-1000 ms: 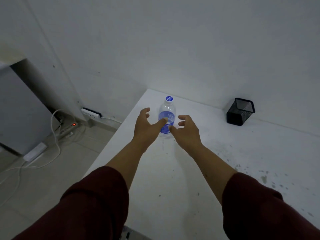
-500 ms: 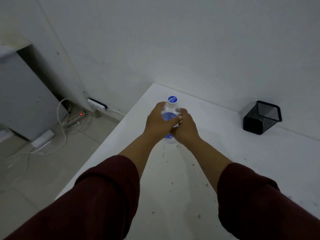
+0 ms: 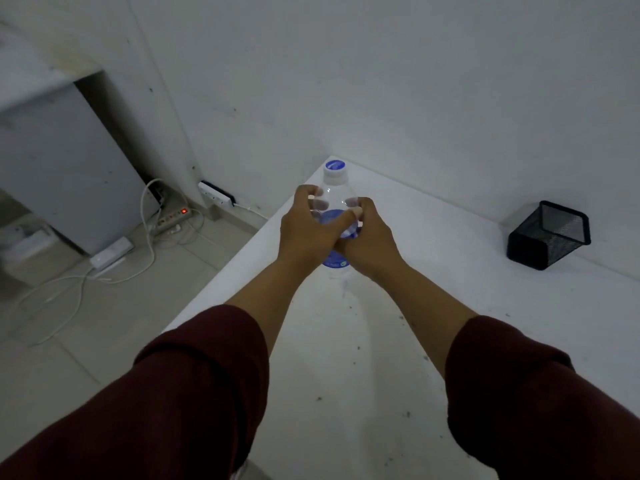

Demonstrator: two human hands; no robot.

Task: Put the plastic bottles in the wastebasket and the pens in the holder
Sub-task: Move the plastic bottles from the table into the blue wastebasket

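A clear plastic bottle (image 3: 334,183) with a blue cap and blue label stands upright near the far left corner of the white table (image 3: 433,323). My left hand (image 3: 308,233) wraps its left side and my right hand (image 3: 367,242) wraps its right side, both closed around its middle. Only the cap, the neck and the bottom of the label show past my fingers. A black mesh pen holder (image 3: 549,235) stands at the back right of the table, against the wall. No pens and no wastebasket are in view.
The table's left edge drops to a tiled floor (image 3: 104,323), where a power strip (image 3: 169,220) with a red light and white cables (image 3: 69,289) lie. A grey cabinet (image 3: 52,168) stands at the left. White walls close the back.
Both hands, open in front of the bottle a second ago, have closed around it from either side. The view has shifted, so the pen holder sits farther right.
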